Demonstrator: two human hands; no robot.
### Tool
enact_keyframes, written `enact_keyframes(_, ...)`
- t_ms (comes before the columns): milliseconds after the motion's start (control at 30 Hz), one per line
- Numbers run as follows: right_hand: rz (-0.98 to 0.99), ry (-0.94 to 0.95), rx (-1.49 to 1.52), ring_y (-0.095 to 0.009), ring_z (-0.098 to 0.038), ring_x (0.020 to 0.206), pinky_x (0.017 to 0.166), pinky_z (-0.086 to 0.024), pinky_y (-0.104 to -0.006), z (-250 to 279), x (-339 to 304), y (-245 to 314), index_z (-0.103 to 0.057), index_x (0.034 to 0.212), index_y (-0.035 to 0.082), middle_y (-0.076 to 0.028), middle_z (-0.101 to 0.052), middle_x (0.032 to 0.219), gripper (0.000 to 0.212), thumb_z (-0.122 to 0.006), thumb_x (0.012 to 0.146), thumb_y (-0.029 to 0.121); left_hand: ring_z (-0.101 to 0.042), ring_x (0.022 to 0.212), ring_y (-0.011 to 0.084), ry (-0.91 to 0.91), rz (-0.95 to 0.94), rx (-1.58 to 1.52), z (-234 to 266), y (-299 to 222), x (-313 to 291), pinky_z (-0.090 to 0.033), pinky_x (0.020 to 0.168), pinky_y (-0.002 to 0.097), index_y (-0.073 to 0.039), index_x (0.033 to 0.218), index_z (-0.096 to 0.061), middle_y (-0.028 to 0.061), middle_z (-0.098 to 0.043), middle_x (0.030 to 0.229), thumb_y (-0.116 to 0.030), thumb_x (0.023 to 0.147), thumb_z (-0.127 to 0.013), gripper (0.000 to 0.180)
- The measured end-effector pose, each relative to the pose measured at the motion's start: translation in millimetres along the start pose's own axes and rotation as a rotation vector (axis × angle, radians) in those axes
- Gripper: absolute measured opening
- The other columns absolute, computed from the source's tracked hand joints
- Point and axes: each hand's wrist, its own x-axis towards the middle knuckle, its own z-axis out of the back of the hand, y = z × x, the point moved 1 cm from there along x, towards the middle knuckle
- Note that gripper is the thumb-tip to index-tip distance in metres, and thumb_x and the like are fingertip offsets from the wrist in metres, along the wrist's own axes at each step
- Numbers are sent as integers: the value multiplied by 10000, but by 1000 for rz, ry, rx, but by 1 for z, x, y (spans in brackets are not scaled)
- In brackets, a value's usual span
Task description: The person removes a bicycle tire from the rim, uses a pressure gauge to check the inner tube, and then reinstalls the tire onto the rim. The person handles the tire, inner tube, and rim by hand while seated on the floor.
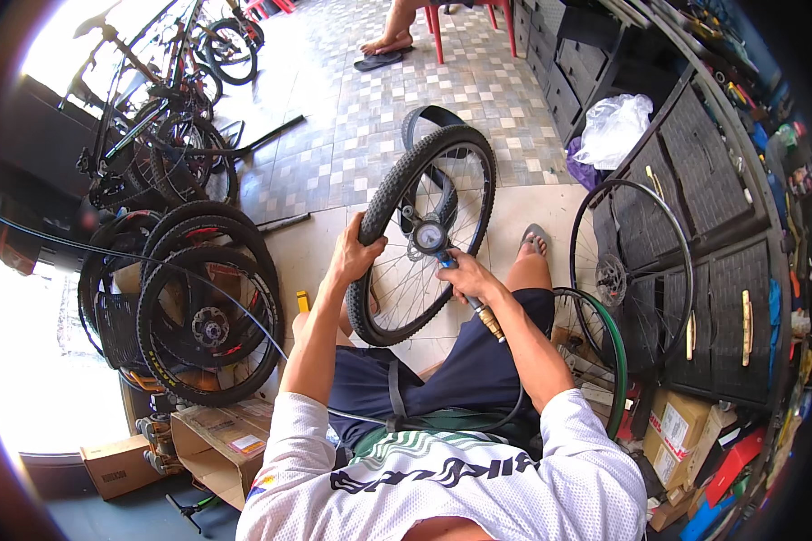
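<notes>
Gripping the knobby tyre (383, 203) of the bicycle wheel (421, 236) at its upper-left edge: left hand (355, 255), fingers wrapped closed round the tread. Right hand (467, 276) closed on the handle of the inflator gun, round pressure gauge (429, 237) set among the spokes, near the hub. Wheel upright over the lap, above dark shorts. Brass fitting (491, 322) and black hose (478, 419) trailing below the wheel, toward the waist.

Judgement: best kept steady with the left grip firm, gauge face turned up for reading, nozzle square on the valve, short bursts.

Tread blocky, matt rubber; spokes thin, bright metal; gauge glass-faced. Stacked wheels (209, 316) left of the held wheel; bare rim (632, 270) leaning to its right; pale tiled floor (334, 162) beyond.
</notes>
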Motion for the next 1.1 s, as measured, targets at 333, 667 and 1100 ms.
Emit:
enact_keyframes(333, 12, -34, -26, -176, -532, 419, 367, -432, -343, -6, -5, 3, -405, 1399, -99, -92, -558, 656, 692, -647, 822, 195, -634, 797, 269, -31, -81, 7, -2, 1, -2, -510, 763, 393, 37, 1267, -555, 173, -657, 874, -256, 760, -765, 622)
enact_keyframes(667, 13, -22, -81, -157, -515, 417, 365, -427, -328, -7, -7, 8, -423, 1379, -60, -71, -556, 690, 605, -657, 866, 160, -653, 871, 343, 9, -12, -21, -2, 7, -5, -504, 811, 429, 1, 1303, -542, 216, -651, 920, -271, 758, -731, 637)
enact_keyframes(1100, 6, 0, -46, -178, -535, 420, 370, -437, -347, -5, -11, 10, -411, 1383, -101, -97, -555, 631, 679, -655, 825, 200, -654, 888, 362, -9, -34, 13, -6, 4, -4, -504, 824, 434, 4, 1325, -528, 230, -654, 933, -258, 766, -719, 647)
